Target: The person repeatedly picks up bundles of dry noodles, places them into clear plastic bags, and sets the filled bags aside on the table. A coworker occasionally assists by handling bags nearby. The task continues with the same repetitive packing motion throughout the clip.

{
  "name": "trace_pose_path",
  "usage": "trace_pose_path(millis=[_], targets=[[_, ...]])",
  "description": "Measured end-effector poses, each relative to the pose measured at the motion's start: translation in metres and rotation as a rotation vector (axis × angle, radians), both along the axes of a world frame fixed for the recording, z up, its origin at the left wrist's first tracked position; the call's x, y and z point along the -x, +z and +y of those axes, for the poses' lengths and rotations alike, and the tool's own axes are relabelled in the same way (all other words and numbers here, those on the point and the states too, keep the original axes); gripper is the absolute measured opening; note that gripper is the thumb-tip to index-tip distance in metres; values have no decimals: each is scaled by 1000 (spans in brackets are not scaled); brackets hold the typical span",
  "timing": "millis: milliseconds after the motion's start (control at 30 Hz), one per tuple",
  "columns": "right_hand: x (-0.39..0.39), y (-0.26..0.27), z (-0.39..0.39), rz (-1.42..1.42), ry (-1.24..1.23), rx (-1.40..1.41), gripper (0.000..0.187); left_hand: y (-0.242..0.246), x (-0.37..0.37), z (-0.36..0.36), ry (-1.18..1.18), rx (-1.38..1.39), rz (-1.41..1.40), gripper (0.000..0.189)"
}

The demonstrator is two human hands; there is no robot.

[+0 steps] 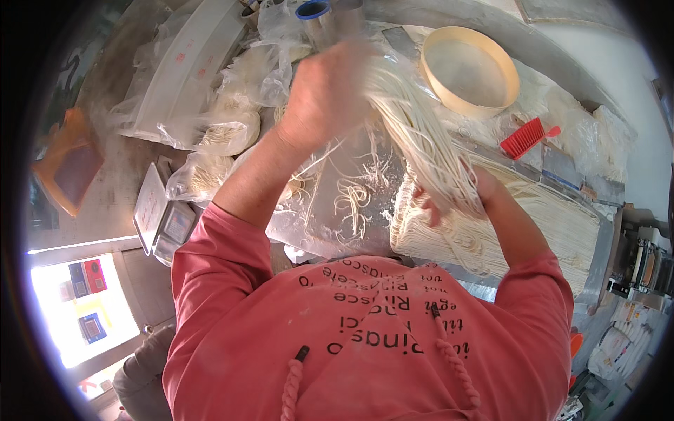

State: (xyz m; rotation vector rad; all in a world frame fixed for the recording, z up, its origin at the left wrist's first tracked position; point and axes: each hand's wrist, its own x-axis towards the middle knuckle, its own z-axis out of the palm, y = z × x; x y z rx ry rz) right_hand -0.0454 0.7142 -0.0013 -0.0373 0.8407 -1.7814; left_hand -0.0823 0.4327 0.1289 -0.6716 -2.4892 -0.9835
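Note:
A long bundle of fresh noodles is stretched between my two hands above the worktop. My left hand, blurred and raised, grips the far upper end; its fingertips are hard to make out. At the near end the strands lie across my right hand, with fingers showing beneath them. Just below that hand, a thick stack of noodles lies in long, neat rows. Loose strands and white flour are scattered over the metal worktop between my arms.
A round sieve stands at the far right, near a red brush. Plastic bags of noodles lie left of my left forearm. A weighing scale sits at the left edge. A blue-rimmed container is at the back.

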Motion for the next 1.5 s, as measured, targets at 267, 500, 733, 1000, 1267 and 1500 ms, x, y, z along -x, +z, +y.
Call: trace_pose_path(millis=[267,500,733,1000,1267,1500], targets=[[-47,-12,82,309,404,-649,49,-129,5,-23,279,501,-429,66],[-22,11,42,607,98,-748,44,-161,-59,93,-436,154,-168,106],[-5,84,13,944,-344,-551,47,-65,-1,80,-258,-328,-769,42],[-16,-45,21,1175,-478,-865,41,67,-8,15,-178,-487,-352,51],[-26,-1,50,710,-535,-809,28,-48,-23,-17,17,878,-485,94],[-13,55,-27,1558,332,-1374,24,-120,-49,105,-411,-60,-821,67]])
